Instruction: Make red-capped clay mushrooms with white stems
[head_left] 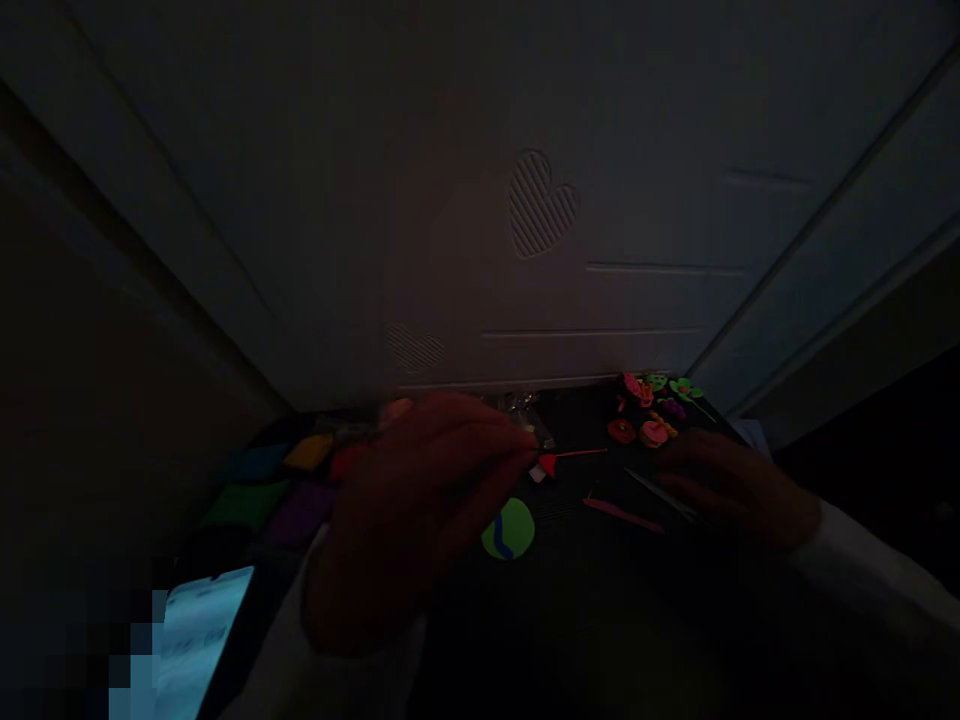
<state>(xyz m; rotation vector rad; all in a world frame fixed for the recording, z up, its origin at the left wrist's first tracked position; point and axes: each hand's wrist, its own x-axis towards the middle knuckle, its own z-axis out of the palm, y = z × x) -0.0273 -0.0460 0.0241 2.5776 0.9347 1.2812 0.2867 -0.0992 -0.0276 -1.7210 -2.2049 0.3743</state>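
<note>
Left hand (427, 510): head view; thumb and fingertips drawn together just left of the red piece (549, 465); too dark to tell whether anything is pinched.
Right hand (739, 490): fingers loosely bent beside the metal tool (660, 492); I cannot tell whether they touch or grasp it.
Red piece: on the dark table (600, 620), by the pale scrap (537, 474), beyond the green disc (517, 515).
Handling: a light fingertip pinch would probably suit so small a piece; the right hand should best keep the tool's tip low and clear of the left fingers.
Red stick (585, 453): long axis nearly level, running rightward from the red piece, far end slightly raised in view.
Metal tool: narrow tip points up-left toward the red stick; axis slants down-right past the right fingers.
Pink strip (622, 515): slants likewise, nearer the wearer.
</note>
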